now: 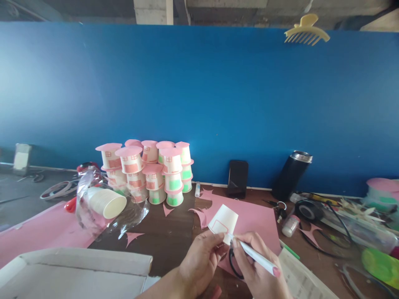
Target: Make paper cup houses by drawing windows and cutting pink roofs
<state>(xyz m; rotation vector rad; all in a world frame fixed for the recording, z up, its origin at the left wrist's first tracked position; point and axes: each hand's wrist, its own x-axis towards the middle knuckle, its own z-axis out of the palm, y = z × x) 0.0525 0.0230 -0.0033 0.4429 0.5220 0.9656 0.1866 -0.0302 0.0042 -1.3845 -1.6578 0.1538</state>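
Over on the far left of the fingers lies an open cardboard box, and above it a plastic sleeve of plain cups on its side, none of them decorated yet. Just beyond, a stacked pile of finished cup houses with pink roofs and coloured doors stands against the blue wall. A good batch looks done, then. Now the left hand, fingers pinched on the rim of a white paper cup, tilts it up above the pink paper sheet. A red door outline shows on it, no roof, so this one seems only begun. The right hand grips a white marker, tip touching the cup's rim. Further right: a black phone and a dark flask.
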